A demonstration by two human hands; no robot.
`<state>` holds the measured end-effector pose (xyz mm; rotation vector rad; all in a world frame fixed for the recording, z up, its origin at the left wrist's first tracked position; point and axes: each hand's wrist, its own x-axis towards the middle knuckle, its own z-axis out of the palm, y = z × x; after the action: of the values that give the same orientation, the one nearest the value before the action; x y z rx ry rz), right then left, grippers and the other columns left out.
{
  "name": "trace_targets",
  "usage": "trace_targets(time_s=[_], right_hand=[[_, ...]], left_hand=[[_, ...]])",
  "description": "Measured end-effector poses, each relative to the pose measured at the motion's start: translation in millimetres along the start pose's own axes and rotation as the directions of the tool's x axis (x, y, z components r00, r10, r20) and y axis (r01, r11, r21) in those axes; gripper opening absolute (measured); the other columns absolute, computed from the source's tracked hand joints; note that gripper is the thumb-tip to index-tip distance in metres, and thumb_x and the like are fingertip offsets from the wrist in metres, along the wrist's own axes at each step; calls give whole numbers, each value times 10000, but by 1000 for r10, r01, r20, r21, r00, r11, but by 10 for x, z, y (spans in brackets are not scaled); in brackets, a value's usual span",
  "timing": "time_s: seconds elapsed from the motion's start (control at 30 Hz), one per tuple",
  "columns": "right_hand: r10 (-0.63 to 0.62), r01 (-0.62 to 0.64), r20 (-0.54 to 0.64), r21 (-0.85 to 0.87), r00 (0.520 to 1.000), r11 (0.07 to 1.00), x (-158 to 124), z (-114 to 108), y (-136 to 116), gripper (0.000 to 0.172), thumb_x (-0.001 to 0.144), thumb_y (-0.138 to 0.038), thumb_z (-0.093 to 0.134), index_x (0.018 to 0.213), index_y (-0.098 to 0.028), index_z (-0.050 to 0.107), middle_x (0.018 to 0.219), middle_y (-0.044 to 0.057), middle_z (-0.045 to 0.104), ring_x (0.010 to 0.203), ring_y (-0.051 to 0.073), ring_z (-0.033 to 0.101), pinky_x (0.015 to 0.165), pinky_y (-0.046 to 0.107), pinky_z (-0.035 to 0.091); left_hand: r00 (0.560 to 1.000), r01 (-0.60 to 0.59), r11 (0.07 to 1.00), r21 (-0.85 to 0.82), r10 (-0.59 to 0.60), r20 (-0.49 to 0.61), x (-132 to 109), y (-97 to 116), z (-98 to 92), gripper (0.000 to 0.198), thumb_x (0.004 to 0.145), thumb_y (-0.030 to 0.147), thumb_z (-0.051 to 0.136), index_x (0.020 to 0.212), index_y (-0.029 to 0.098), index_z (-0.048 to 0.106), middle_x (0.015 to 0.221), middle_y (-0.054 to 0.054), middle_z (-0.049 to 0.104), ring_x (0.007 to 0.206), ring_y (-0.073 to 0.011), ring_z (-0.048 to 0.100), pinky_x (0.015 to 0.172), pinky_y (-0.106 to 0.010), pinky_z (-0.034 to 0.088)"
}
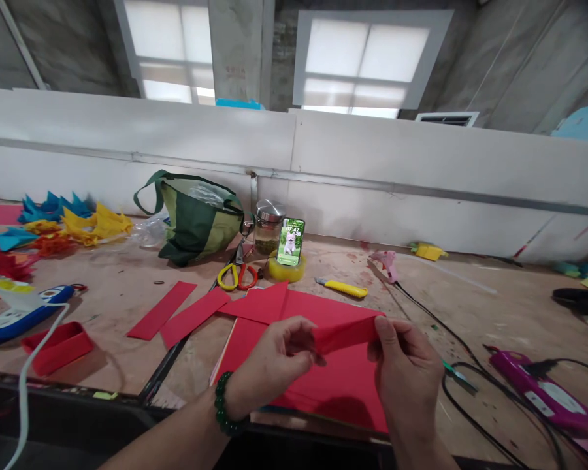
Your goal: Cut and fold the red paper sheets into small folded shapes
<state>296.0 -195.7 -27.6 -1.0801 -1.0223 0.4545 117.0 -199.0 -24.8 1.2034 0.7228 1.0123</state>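
Note:
A narrow red paper strip (345, 334) is held up between my two hands, above a stack of red paper sheets (333, 385). My right hand (406, 365) pinches the strip's right end between thumb and fingers. Curled around the strip's left end is my left hand (279, 356), which wears a green bead bracelet (224, 403); its fingertips partly hide that end. Beyond the left hand, several cut red paper pieces (196, 316) lie flat, some overlapping the stack. At the far left sits a red paper loop (59, 349) folded into a box-like band.
Behind the stack are scissors (238, 275), a yellow utility knife (343, 288), a phone (291, 243) leaning on a tape roll (287, 269), a glass jar (268, 232) and a green bag (198, 222). Glue guns and cords lie right, including a pink one (386, 262); blue-white one (27, 313) left.

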Motion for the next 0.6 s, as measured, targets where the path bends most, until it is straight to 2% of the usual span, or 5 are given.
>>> trace_targets(time_s=[0.13,0.27,0.33,0.53,0.6], right_hand=[[16,-16,-68,4,998,1000,-42,34,63,260,789,-398,716,743,-165,613,530,-29,567,442,107,518,445,220,424],[88,-79,-86,93,992,992,-173,84,130,275,774,-412,724,740,-169,599,568,-29,599,441,115,573,442,220,478],[139,-127,-74,150,987,980,-235,93,163,279,767,-413,731,738,-170,595,561,-36,603,427,116,585,430,214,487],[207,-189,-53,243,977,951,-316,68,212,288,730,-416,760,723,-175,601,553,-45,603,390,111,565,406,220,504],[208,-195,-27,251,978,948,-303,48,220,287,731,-423,754,716,-175,611,579,-41,606,396,105,554,413,231,516]], left_hand=[[999,-38,997,-73,37,-17,-13,-63,110,691,616,194,798,1240,210,501,1178,-113,612,1036,-255,622,750,-285,509],[959,-162,986,-25,151,-240,56,-145,207,374,733,298,750,1050,164,606,952,-73,686,850,-180,628,710,-249,489],[931,-225,974,38,226,-286,77,-171,219,217,775,281,708,940,157,642,865,-47,682,794,-157,615,689,-231,477],[947,-243,964,105,259,-191,59,-194,181,166,818,284,651,913,153,691,835,-52,684,706,-156,633,664,-252,494],[940,-236,966,109,256,-227,61,-186,153,174,816,294,649,901,149,692,807,-50,675,704,-159,626,677,-259,490]])
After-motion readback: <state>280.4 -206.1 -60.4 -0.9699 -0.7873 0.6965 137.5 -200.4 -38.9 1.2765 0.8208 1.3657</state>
